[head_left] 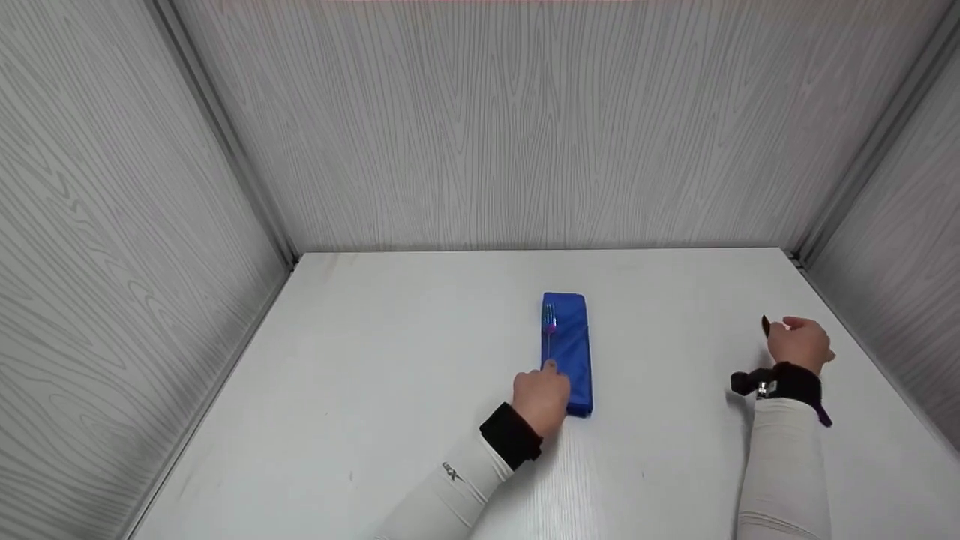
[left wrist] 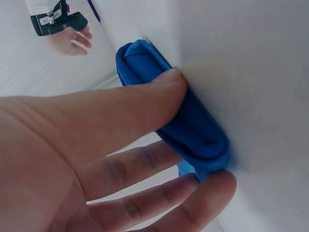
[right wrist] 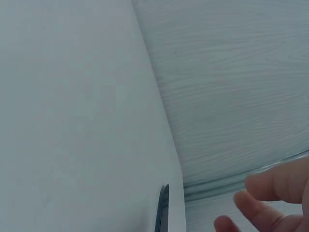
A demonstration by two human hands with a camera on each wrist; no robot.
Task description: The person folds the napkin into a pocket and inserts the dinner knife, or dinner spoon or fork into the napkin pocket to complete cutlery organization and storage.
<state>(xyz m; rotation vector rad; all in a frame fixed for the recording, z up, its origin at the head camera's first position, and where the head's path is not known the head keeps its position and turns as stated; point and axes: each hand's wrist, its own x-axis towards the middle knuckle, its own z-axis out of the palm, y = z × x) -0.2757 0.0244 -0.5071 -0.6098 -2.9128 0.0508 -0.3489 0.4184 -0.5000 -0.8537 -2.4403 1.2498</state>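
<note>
A folded blue cloth napkin [head_left: 574,349] lies lengthwise on the table. My left hand [head_left: 541,397] is at its near end, and the index finger reaches over the handle of a shiny multicoloured fork [head_left: 550,319] on top. In the left wrist view, the thumb and fingers grip the rolled end of the napkin [left wrist: 198,128]; the fork is hidden there. Off to the right, my right hand [head_left: 800,345] has loosely bent fingers. Beside it shows the tip of a slim dark pointed thing [head_left: 765,325]; in the right wrist view, this thing [right wrist: 163,210] appears apart from the fingers.
The white table [head_left: 405,330] is bounded by grey wood-grain panels: a back wall [head_left: 510,135], a left wall [head_left: 90,225] and a right wall [head_left: 900,202]. Black bands with cameras [head_left: 742,382] sit on the wrists. The right wall stands close to the right hand.
</note>
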